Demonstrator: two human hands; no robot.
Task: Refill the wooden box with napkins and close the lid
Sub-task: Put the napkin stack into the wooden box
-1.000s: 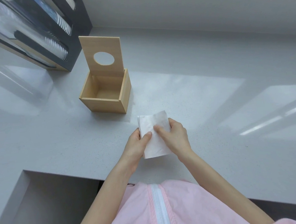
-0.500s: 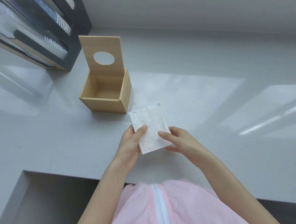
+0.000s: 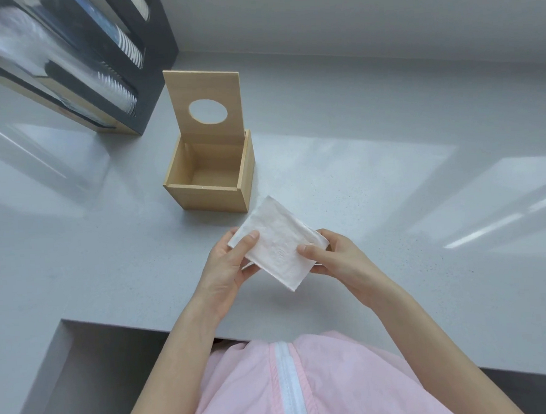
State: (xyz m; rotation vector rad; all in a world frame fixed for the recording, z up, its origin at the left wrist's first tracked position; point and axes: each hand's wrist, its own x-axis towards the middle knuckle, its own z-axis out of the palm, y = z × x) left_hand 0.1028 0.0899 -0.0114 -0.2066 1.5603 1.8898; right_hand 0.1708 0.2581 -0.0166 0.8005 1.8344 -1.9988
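Note:
A small wooden box (image 3: 210,198) stands open on the grey counter, and its inside shows bare wood. Its lid (image 3: 203,89), with a round hole, stands upright at the far side. A stack of white napkins (image 3: 278,241) is held flat and turned like a diamond just in front of the box, slightly to its right. My left hand (image 3: 229,267) pinches its left corner, thumb on top. My right hand (image 3: 335,259) grips its right corner, thumb on top.
A dark cup dispenser (image 3: 74,59) with stacked clear cups stands at the back left beside the box. The grey counter (image 3: 392,199) reaches right and to the back wall. Its front edge steps down at the lower left (image 3: 83,362).
The napkin stack has rotated from nearly square-on to a diamond angle. My right hand went from lying over the stack to gripping its right corner; both hands spread apart.

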